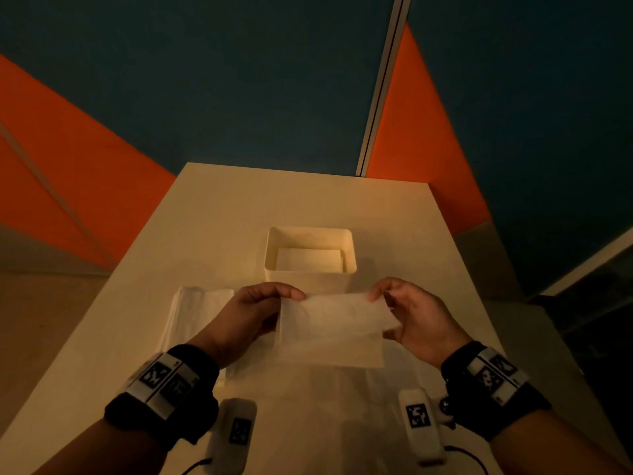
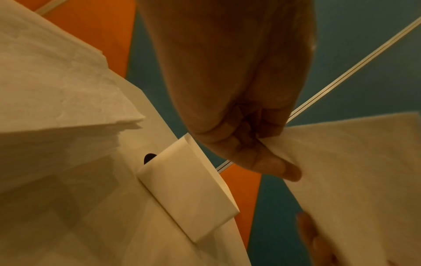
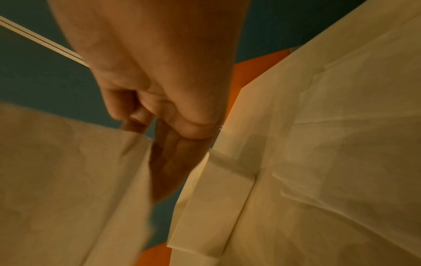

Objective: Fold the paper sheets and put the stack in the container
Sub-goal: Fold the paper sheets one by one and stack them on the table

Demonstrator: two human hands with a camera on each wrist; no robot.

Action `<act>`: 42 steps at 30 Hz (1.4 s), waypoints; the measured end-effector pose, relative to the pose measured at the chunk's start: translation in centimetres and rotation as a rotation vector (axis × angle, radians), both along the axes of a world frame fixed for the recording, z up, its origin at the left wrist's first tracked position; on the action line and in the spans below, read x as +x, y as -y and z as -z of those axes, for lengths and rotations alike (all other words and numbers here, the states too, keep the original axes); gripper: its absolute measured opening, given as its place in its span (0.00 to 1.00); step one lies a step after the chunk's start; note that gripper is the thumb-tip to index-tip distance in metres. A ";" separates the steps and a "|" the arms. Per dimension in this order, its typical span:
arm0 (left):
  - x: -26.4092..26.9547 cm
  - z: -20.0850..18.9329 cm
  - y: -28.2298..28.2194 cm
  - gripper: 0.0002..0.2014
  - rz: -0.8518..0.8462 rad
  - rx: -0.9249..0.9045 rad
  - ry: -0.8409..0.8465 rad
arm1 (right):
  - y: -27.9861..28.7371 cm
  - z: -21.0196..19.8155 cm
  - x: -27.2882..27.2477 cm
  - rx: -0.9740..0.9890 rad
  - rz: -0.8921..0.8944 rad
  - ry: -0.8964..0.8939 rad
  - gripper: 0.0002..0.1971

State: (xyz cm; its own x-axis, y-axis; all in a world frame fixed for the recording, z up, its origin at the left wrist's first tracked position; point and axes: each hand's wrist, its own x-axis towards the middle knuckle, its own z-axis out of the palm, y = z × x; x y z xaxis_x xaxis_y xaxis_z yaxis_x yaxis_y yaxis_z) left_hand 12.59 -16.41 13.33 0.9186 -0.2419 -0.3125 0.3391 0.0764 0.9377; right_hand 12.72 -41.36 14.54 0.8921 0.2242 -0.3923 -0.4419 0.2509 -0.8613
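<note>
Table (image 1: 212, 234): pile of unfolded sheets (image 1: 195, 313) at left, still to do. Container (image 1: 310, 281) centre, beyond the hands; folded paper (image 1: 308, 258) apparently already lies inside. Task judged partway. Held sheet (image 1: 330, 329) above the table, mid-fold. Left hand (image 1: 253, 311) and right hand (image 1: 416, 317) each pinch an upper corner.

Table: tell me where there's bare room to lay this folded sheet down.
Bare table lies behind the container, and on the right past the right hand. Near left is crowded: the paper stack under the left hand. The sheet covers the middle.
</note>
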 end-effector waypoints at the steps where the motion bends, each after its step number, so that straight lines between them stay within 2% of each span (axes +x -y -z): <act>1: 0.0 0.0 0.0 0.14 0.002 -0.009 0.001 | 0.0 0.0 -0.1 0.036 -0.015 -0.035 0.17; 4: -0.1 0.1 0.3 0.16 0.012 -0.017 -0.009 | -0.6 0.2 -0.2 -0.085 -0.082 -0.045 0.12; 5: -0.2 0.1 0.3 0.18 0.015 -0.023 -0.015 | -0.8 0.4 -0.3 -0.155 -0.107 -0.009 0.16; 8: -0.2 -0.1 0.0 0.20 0.035 -0.122 -0.054 | -1.1 0.9 -0.3 -0.242 -0.172 0.109 0.37; 10: -0.3 -0.5 -0.2 0.14 0.118 -0.211 -0.089 | -1.4 0.7 -0.3 -0.259 -0.227 0.147 0.41; 11: -0.4 -0.8 -0.3 0.14 0.182 -0.218 -0.099 | -1.6 0.4 -0.2 -0.264 -0.279 0.165 0.42; 14: -0.9 -1.0 0.0 0.14 0.372 -0.086 -0.034 | -2.6 -0.1 -0.2 -0.277 -0.457 0.202 0.42; 16: -1.1 -1.0 0.5 0.16 0.407 0.069 0.015 | -3.1 0.0 0.0 -0.317 -0.509 0.225 0.42; 20: -0.9 -0.8 -0.2 0.16 0.317 0.276 0.049 | -3.2 0.9 1.3 -0.453 -0.456 0.195 0.32; 22: -0.9 -0.7 -1.3 0.17 0.190 0.389 0.069 | -2.4 1.7 2.2 -0.618 -0.400 0.178 0.24; 24: -1.0 -0.7 -2.8 0.18 0.029 0.476 0.076 | -1.2 2.8 3.0 -0.869 -0.393 0.199 0.22; 27: -0.9 -0.3 -5.7 0.18 -0.151 0.616 0.083 | 1.0 4.3 3.6 -1.238 -0.479 0.201 0.25; 30: -0.9 0.4 -8.4 0.17 -0.249 0.731 0.068 | 2.9 5.7 4.0 -1.517 -0.568 0.139 0.31; 35: -1.5 1.8 -10.7 0.18 -0.252 0.867 -0.001 | 4.9 7.2 4.1 -1.667 -0.607 0.073 0.37; 39: -1.7 3.0 -11.0 0.17 -0.220 1.014 0.041 | 5.3 7.9 4.3 -1.734 -0.663 0.103 0.40; 42: -1.6 3.4 -10.9 0.15 -0.210 1.055 0.064 | 5.2 8.4 4.4 -1.784 -0.677 0.118 0.39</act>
State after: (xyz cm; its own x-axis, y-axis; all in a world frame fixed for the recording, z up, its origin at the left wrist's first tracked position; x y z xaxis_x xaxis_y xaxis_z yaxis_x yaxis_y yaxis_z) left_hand 10.99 -5.52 9.88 0.9325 0.2855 -0.2211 0.3610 -0.7303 0.5799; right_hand 17.14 -46.53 6.15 0.8766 -0.0414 -0.4793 -0.0006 -0.9964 0.0851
